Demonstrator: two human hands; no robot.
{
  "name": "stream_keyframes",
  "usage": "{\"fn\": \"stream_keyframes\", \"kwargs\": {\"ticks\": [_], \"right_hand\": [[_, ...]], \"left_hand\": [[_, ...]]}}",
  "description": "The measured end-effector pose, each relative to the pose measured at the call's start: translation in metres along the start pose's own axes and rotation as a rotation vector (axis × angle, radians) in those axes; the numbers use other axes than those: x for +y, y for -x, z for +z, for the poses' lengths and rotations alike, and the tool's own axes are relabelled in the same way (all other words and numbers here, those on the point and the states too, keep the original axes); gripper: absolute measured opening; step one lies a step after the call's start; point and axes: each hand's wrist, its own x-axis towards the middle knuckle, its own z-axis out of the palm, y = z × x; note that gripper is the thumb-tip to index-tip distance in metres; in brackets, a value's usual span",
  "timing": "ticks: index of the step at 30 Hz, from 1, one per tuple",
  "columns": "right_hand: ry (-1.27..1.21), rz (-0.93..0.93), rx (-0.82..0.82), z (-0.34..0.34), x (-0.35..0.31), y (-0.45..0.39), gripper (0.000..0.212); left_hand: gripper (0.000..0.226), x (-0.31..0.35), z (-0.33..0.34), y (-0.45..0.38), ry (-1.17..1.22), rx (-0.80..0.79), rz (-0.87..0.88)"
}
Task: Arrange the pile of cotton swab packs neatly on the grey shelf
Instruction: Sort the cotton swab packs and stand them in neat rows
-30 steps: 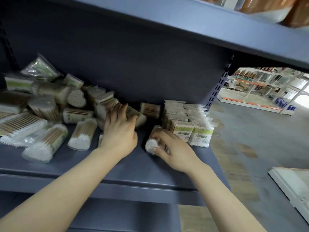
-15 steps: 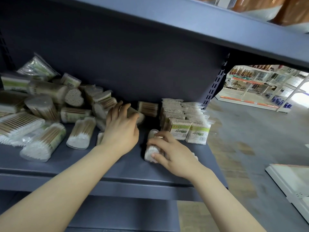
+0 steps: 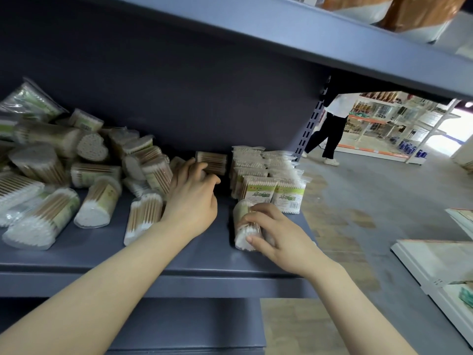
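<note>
A loose pile of cotton swab packs covers the left half of the grey shelf. At the shelf's right end, packs stand in neat rows with green labels facing out. My right hand grips a cylindrical swab pack that lies on the shelf just in front of those rows. My left hand reaches into the gap between pile and rows, its fingers curled around a pack that is mostly hidden under the palm. A flat pack lies just beyond its fingertips.
The shelf above overhangs closely and carries brown bagged goods. A person in dark trousers walks in the aisle to the right. White shelving parts lie on the floor at lower right.
My right hand has drawn its cylindrical pack slightly toward the shelf's front edge. My left hand has slid right, toward the flat pack. A person has come into view in the aisle.
</note>
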Motion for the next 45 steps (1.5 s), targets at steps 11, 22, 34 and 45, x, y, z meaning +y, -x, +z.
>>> {"fn": "stream_keyframes", "kwargs": {"ticks": [11,22,34,45], "right_hand": [[-0.049,0.052,0.176,-0.009,0.005,-0.008,0.038],[0.083,0.388,0.458,-0.02,0.046,-0.026,0.044],[0.226,0.355,0.253,-0.027,0.072,-0.052,0.063],[0.176,0.304,0.294,-0.02,0.073,-0.057,0.056]], "left_hand": [[0.035,0.018,0.012,-0.005,0.036,-0.103,-0.058],[0.049,0.035,0.022,-0.031,0.184,-0.163,-0.091],[0.039,0.045,0.037,-0.056,0.181,-0.26,0.09],[0.03,0.037,0.04,-0.057,0.177,-0.198,0.109]]}}
